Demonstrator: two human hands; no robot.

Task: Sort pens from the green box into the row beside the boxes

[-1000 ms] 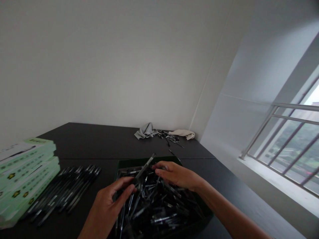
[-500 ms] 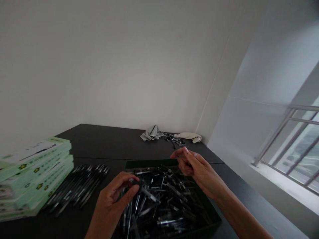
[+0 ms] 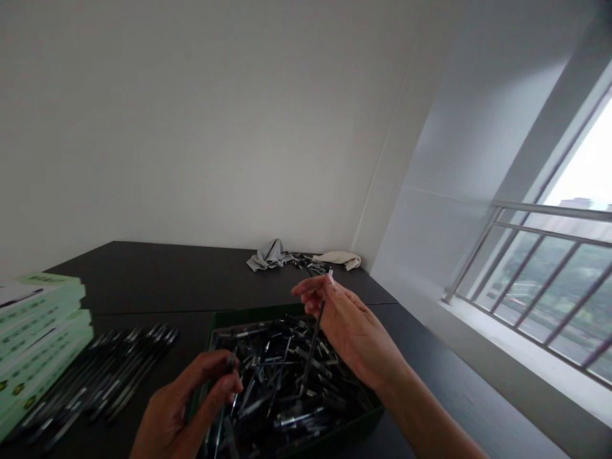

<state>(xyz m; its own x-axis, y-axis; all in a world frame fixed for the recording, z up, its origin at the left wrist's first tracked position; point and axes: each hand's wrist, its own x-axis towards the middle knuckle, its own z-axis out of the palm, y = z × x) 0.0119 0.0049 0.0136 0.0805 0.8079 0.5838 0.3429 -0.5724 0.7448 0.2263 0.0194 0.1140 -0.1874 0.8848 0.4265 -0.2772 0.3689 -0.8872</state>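
Right hand (image 3: 354, 328) grips a pen (image 3: 313, 344) upright above the green box (image 3: 258, 310) of loose pens (image 3: 282, 376) on the black table (image 3: 143, 274); left hand (image 3: 186, 408) pinches a small dark piece (image 3: 231, 363) over the box's left rim, railed window (image 3: 564, 280) right of the box.

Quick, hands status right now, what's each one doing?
Left hand: closed, holding a dark pen, mostly hidden by the fingers.
Right hand: fingers loosely curled, holding a slim black pen.

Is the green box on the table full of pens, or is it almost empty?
It is well filled: a loose heap of black pens lies across the dark green box, and its bottom does not show.
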